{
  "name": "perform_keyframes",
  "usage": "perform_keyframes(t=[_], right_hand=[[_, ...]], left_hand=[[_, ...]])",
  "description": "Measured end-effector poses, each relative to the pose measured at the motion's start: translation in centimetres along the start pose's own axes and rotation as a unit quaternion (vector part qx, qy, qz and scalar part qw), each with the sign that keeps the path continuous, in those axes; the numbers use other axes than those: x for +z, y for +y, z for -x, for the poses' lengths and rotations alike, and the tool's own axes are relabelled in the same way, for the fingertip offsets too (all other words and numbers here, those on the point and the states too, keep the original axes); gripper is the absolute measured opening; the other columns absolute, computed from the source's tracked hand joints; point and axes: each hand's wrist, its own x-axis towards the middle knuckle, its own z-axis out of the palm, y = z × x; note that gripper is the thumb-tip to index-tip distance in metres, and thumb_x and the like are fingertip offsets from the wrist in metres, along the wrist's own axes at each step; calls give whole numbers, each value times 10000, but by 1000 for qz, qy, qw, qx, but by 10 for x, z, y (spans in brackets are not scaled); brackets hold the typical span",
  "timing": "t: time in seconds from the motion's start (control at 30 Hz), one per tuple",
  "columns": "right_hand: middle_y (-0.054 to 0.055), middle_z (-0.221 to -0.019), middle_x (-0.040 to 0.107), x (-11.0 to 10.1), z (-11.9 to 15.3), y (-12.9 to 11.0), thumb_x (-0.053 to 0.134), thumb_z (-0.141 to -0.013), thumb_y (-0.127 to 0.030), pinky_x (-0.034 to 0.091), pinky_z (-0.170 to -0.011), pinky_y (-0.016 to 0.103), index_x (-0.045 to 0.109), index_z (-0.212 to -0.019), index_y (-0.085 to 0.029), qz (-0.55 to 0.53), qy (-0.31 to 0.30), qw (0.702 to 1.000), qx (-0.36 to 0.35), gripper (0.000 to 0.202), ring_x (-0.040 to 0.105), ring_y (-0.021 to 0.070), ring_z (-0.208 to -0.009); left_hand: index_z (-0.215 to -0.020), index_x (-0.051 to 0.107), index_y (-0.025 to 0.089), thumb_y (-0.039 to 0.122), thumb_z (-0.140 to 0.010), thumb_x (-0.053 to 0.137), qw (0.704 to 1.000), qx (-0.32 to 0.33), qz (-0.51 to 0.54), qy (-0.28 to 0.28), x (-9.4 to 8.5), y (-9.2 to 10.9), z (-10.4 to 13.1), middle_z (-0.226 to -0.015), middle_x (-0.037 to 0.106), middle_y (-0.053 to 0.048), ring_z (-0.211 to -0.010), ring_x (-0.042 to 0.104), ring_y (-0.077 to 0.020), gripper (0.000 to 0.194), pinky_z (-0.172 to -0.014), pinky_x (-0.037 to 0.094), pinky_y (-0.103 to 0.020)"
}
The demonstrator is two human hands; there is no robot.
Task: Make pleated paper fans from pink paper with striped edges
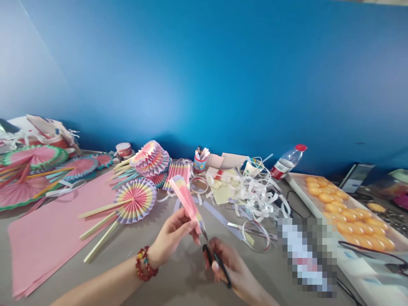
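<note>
Between the thumb and fingers of my left hand (175, 236) is a narrow stack of pleated paper (185, 195), striped pink, yellow and lilac, its far end fanned slightly. My right hand (228, 261) grips a pair of scissors (217, 260) with black handles. The scissor blades meet the edge of the pleated paper near my left fingertips; whether they cut into it I cannot tell. Left of my hands lies a round pleated paper fan (135, 200) with pale yellow sticks, on top of pink paper sheets (54, 233).
More paper fans (79, 165) crowd the left side. Curled white strips (255, 195), a tape roll (255, 236) and a cup of pens (200, 160) lie ahead. To the right are a bottle (288, 160) and a tray (306, 199) of orange oval pieces. A blue wall (207, 76) stands behind.
</note>
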Motion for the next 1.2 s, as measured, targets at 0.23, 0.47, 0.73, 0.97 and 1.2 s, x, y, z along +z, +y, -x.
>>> perform_keyframes(t=[0.23,0.47,0.73,0.97,1.2], right_hand=[[-20,-686,476,1,-2,4,609,-727,-739,301,-489,207,496,-809,-194,22,28,999,-7,563,378,98,-572],[-19,-677,489,-3,0,11,575,-733,-766,300,-502,220,513,-820,-188,53,25,998,-2,587,379,102,-570],[-19,-658,487,-6,0,12,615,-719,-748,302,-504,220,518,-789,-187,62,30,998,2,574,380,103,-569],[-38,-624,442,-3,-1,9,636,-721,-722,277,-488,221,498,-756,-188,75,45,996,-2,553,366,94,-541],[-38,-628,450,-4,-1,11,627,-747,-696,287,-486,222,498,-777,-194,85,39,996,-5,520,382,95,-536]], left_hand=[[-859,611,137,341,-879,648,1000,1,-17,-14,3,-5,1,-764,652,-39,-587,637,-134,208,-593,535,-268],[-843,601,137,337,-885,641,999,-12,-36,-4,4,-4,1,-758,662,-40,-574,653,-142,208,-594,536,-269],[-852,593,138,308,-894,636,999,-27,-26,-17,5,-1,2,-757,665,-33,-582,659,-131,180,-595,540,-251],[-879,582,134,303,-905,622,999,-29,-30,-23,4,-2,3,-768,658,-34,-595,657,-125,176,-600,540,-246],[-878,582,131,288,-912,613,999,-27,-31,-26,5,-1,3,-775,656,-36,-604,658,-122,163,-611,538,-242]])
